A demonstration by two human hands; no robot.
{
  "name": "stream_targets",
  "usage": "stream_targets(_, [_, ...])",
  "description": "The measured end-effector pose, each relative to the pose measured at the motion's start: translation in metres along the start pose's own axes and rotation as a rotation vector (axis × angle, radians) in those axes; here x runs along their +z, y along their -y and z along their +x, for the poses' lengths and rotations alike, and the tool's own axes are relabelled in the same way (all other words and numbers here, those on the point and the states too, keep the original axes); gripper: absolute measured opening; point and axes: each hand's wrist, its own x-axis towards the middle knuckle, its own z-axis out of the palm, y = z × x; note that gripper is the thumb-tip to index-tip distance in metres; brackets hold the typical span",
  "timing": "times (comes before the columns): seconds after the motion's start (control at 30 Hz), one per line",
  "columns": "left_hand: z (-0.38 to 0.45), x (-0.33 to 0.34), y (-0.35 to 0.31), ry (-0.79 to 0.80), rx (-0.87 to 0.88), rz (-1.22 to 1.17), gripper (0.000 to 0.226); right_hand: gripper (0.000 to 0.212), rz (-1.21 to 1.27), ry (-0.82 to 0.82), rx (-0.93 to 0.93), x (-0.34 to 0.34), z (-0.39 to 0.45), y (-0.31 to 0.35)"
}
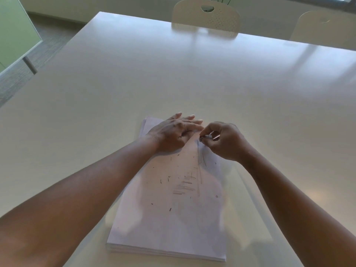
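Your white paper stack carries grey pencil scribbles and black flecks; the tabletop is glossy cream, the chair beige with perforated dots.

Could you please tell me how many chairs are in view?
2. One chair stands at the far edge of the table, opposite the person; the second chair is to its right, near the picture's right edge. Others may be out of view.

Both bare forearms reach forward and converge. The left hand lies palm down, fingers straight and close together. The right hand is curled, thumb and fingertips pinching a small object just beside the left hand's fingers
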Motion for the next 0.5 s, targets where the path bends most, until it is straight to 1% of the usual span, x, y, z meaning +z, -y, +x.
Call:
stream_targets(0.07, [-0.001, -0.001, -0.002, 0.018, -0.002, 0.022, 0.043, 0.009, -0.048, -0.004, -0.069, 0.0, 0.0, -0.004])
stream_targets(0.17, [0.0, 0.0, -0.003, 0.017, -0.004, 0.046, 0.044, 0.01, -0.112, -0.043, -0.21, 0.002, 0.0, -0.008])
stream_targets(0.23, [0.0, -0.001, -0.004, 0.022, -0.015, 0.067, 0.045, 0.007, -0.132, -0.059, -0.305, 0.003, 0.0, -0.01])
stream_targets(0.4, [0.001, -0.003, -0.005, 0.041, -0.015, 0.086, 0.048, 0.006, -0.162, 0.074, -0.475, -0.002, -0.004, -0.013])
stream_targets(0.5, [0.001, -0.003, -0.007, 0.051, -0.02, 0.084, 0.051, 0.009, -0.172, -0.008, -0.507, 0.001, 0.003, -0.015])
